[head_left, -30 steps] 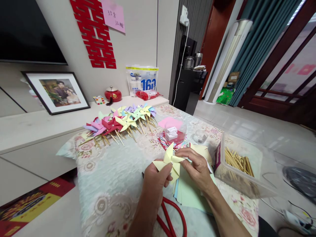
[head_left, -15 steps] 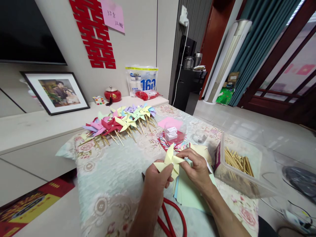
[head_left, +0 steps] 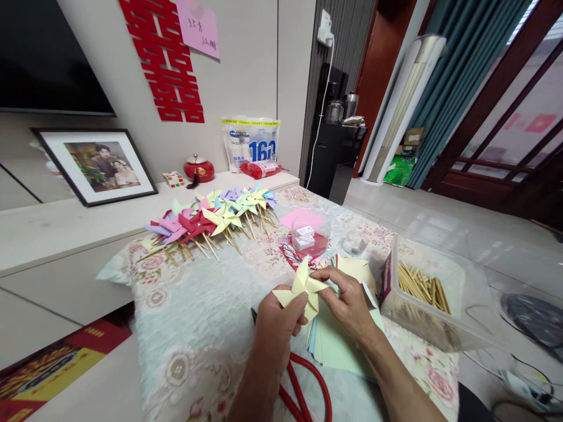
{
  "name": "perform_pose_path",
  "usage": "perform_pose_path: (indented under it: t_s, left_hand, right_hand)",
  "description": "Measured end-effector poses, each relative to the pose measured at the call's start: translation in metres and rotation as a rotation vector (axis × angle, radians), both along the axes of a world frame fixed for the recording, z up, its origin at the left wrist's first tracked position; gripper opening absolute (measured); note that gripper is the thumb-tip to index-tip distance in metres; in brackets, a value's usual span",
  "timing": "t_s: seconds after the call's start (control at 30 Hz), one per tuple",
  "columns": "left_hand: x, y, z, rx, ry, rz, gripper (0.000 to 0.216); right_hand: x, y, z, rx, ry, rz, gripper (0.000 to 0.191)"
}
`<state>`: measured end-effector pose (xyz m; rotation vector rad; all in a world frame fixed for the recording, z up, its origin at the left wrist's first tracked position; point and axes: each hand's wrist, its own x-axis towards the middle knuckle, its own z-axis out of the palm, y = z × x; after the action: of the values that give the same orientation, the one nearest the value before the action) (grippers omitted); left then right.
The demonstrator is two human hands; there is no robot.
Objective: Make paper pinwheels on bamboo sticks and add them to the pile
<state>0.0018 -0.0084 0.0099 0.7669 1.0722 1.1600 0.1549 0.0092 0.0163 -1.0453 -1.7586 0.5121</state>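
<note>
A pale yellow paper pinwheel (head_left: pixel 302 287) is held just above the table, between both hands. My left hand (head_left: pixel 276 328) grips it from below with closed fingers. My right hand (head_left: pixel 347 305) pinches the folded flaps at its centre from the right. Under the hands lies a stack of pastel paper sheets (head_left: pixel 341 346). Red-handled scissors (head_left: pixel 303 387) lie near the table's front edge, partly hidden by my left forearm.
Several finished pinwheels on sticks (head_left: pixel 215 220) lie at the back of the floral tablecloth (head_left: pixel 193 316). A clear box of wooden sticks (head_left: pixel 422 293) stands at the right. A small clear tub with red contents (head_left: pixel 310 234) and a glass cup (head_left: pixel 355 241) stand behind my hands.
Both hands have kept hold of the yellow pinwheel, with only slight finger shifts. The camera has drifted a little.
</note>
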Motion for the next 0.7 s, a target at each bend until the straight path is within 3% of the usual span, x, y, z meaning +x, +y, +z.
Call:
perform_pose_path:
  t_s: [0.13, 0.23, 0.7]
  left_hand:
    - [-0.0006, -0.0003, 0.0015, -0.010, -0.014, -0.010, 0.031]
    - [-0.0005, -0.0005, 0.0014, -0.017, -0.012, -0.010, 0.032]
    - [-0.0010, 0.0013, 0.0013, -0.031, -0.010, 0.008, 0.031]
  right_hand:
    - [-0.0014, -0.0012, 0.0036, -0.200, 0.104, 0.045, 0.011]
    - [-0.0019, -0.0018, 0.0047, -0.263, 0.153, 0.054, 0.011]
    - [-0.0023, 0.0006, -0.0020, 0.060, 0.014, -0.011, 0.019]
